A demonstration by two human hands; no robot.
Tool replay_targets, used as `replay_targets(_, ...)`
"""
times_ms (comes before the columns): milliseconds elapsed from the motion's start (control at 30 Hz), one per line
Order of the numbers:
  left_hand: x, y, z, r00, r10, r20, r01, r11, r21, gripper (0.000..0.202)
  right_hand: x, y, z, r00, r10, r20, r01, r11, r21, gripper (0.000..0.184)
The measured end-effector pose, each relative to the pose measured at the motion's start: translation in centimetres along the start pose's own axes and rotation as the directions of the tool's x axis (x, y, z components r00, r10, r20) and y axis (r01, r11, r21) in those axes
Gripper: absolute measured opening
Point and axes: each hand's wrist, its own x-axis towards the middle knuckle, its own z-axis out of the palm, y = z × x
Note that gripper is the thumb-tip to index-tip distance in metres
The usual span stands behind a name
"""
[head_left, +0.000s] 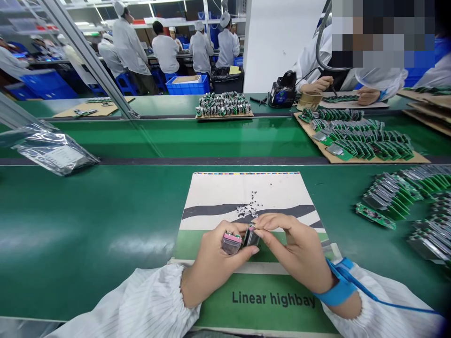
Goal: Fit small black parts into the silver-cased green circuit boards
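Observation:
My left hand (220,263) is wrapped round a few circuit boards with grey metal parts. One circuit board (231,243) with a pink edge rests in the palm, and another circuit board (251,235) stands nearly upright at the fingertips. My right hand (296,246) meets the upper end of that second board with thumb and forefinger pinched together. Whatever lies between those fingertips is too small or hidden to make out. Just beyond the hands, many tiny black parts (248,209) lie scattered on a printed cardboard sheet (278,188).
Rows of circuit boards (389,197) stand at the right. Across the green bench, cardboard trays hold more boards (223,104). A silvery bag (58,148) lies at left, near a metal post (88,56). A blue wrist strap (338,286) trails its cord rightward. A co-worker's hands (319,85) work opposite.

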Motion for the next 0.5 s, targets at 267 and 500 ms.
replay_targets(267,0.03,-0.36,0.09,0.997,0.077,-0.019,-0.077,0.997,0.0,0.031,-0.27,0.14,0.03,0.987,0.159,0.006,-0.157,0.966,0.204,0.021)
replay_targets(500,-0.31,-0.45,-0.03,0.96,0.28,-0.003,-0.277,0.95,0.141,0.031,-0.1,-0.26,0.2,0.976,0.215,0.016,-0.212,0.939,0.269,0.019)
